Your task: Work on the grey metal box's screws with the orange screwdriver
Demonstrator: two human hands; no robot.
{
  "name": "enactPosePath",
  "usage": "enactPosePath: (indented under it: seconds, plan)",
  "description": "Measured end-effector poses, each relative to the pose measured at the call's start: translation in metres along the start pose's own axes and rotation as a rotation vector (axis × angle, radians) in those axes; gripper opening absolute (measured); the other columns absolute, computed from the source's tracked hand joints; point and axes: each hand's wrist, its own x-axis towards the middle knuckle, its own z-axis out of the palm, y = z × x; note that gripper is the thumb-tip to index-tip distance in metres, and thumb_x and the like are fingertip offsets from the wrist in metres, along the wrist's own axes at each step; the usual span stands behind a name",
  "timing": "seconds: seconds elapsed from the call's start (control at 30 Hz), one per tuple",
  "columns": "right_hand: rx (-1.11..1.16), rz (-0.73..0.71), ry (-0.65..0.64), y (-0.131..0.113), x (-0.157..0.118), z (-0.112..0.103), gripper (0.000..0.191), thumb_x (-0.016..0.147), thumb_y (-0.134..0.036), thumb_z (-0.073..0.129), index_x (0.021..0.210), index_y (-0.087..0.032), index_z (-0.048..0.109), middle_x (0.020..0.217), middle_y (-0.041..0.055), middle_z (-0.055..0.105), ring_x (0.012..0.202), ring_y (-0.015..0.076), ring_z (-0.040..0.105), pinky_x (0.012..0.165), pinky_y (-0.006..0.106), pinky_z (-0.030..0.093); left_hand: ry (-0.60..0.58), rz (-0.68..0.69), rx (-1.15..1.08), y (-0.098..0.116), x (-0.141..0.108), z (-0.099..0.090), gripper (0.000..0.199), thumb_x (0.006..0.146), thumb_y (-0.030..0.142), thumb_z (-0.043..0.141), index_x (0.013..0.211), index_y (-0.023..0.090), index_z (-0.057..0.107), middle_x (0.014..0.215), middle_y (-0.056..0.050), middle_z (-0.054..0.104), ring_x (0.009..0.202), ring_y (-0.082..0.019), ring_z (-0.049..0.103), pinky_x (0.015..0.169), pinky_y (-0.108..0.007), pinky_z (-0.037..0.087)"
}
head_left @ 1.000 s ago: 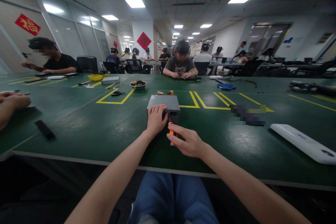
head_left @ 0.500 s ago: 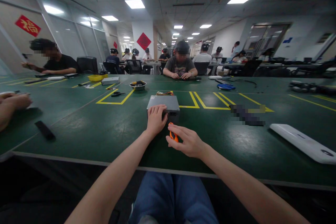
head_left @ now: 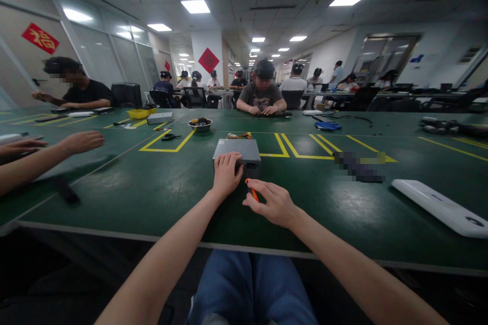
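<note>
A grey metal computer power supply point(head_left: 244, 149) sits on the green table, with coloured wires point(head_left: 239, 136) at its far side and a black socket on the face toward me. My left hand point(head_left: 227, 171) grips its near left part, fingers over the top and thumb on the near face. In my right hand point(head_left: 272, 202) is an orange-and-black screwdriver point(head_left: 251, 191), pinched between thumb and fingers. Its shaft points up toward the near face of the power supply; whether the tip touches a screw is too small to tell.
A metal bowl point(head_left: 200, 124) of parts stands beyond the power supply, near black pliers point(head_left: 170, 137). To the right lie a blurred dark object point(head_left: 358, 167) and a white casing point(head_left: 438, 205). A co-worker's hand point(head_left: 82, 142) reaches in from the left, near a dark block point(head_left: 65, 191).
The screwdriver has turned in my right fingers, which shifted slightly. My left hand and the power supply stay put. A co-worker's arm at the left has stretched further over the table.
</note>
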Motion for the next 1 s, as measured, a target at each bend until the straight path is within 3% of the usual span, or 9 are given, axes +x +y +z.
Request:
enactPosePath:
  seconds: [0.13,0.33,0.5,0.73,0.87,1.0]
  plan:
    - [0.044,0.034,-0.067,-0.001,0.001,-0.001,0.017,0.085,-0.033,0.054,0.093,-0.018,0.049,0.105,0.0140,0.059,0.106,0.0227,0.058,0.081,0.032,0.053,0.006,0.005,-0.009,-0.002,0.000,0.002,0.026,0.080,0.022,0.054,0.106,0.023,0.052,0.116,-0.004,0.059,0.111,-0.021,0.049,0.100,-0.039,0.028]
    - [0.041,0.071,-0.052,-0.001,0.003,-0.001,0.016,0.085,-0.029,0.054,0.092,-0.016,0.049,0.100,0.0135,0.059,0.105,0.0228,0.059,0.081,0.030,0.053,-0.001,0.066,0.003,-0.001,-0.002,0.000,0.034,0.076,0.022,0.060,0.110,0.026,0.055,0.120,-0.006,0.055,0.113,-0.022,0.046,0.100,-0.041,0.027]
    - [0.034,0.087,0.000,0.000,0.003,0.001,0.018,0.084,-0.028,0.057,0.094,-0.015,0.048,0.097,0.0133,0.061,0.102,0.0223,0.061,0.080,0.030,0.054,0.003,0.141,-0.026,0.001,-0.003,-0.001,0.009,0.082,0.026,0.057,0.088,0.029,0.063,0.123,-0.002,0.053,0.112,-0.020,0.048,0.104,-0.045,0.017]
    - [0.134,0.055,-0.024,0.000,0.004,-0.007,0.034,0.085,-0.035,0.052,0.111,-0.013,0.047,0.112,0.0185,0.057,0.105,0.0239,0.058,0.081,0.035,0.054,-0.019,0.119,-0.061,0.001,-0.002,0.001,0.016,0.085,0.023,0.053,0.076,0.027,0.065,0.116,0.002,0.059,0.108,-0.018,0.050,0.103,-0.046,0.015]
    - [0.207,-0.047,-0.074,-0.001,0.006,-0.011,0.033,0.086,-0.017,0.043,0.119,-0.017,0.047,0.122,0.0161,0.052,0.119,0.0240,0.048,0.090,0.039,0.049,-0.052,0.113,-0.058,0.000,-0.001,-0.001,0.015,0.085,0.024,0.052,0.078,0.028,0.065,0.118,0.003,0.059,0.109,-0.018,0.050,0.102,-0.045,0.016]
    - [0.168,-0.049,-0.025,-0.002,0.006,-0.008,0.029,0.083,-0.010,0.049,0.111,-0.017,0.052,0.112,0.0138,0.058,0.113,0.0216,0.054,0.088,0.034,0.051,-0.074,0.109,-0.041,0.000,-0.001,-0.005,0.020,0.085,0.021,0.051,0.096,0.032,0.063,0.127,0.001,0.053,0.112,-0.018,0.049,0.102,-0.043,0.018]
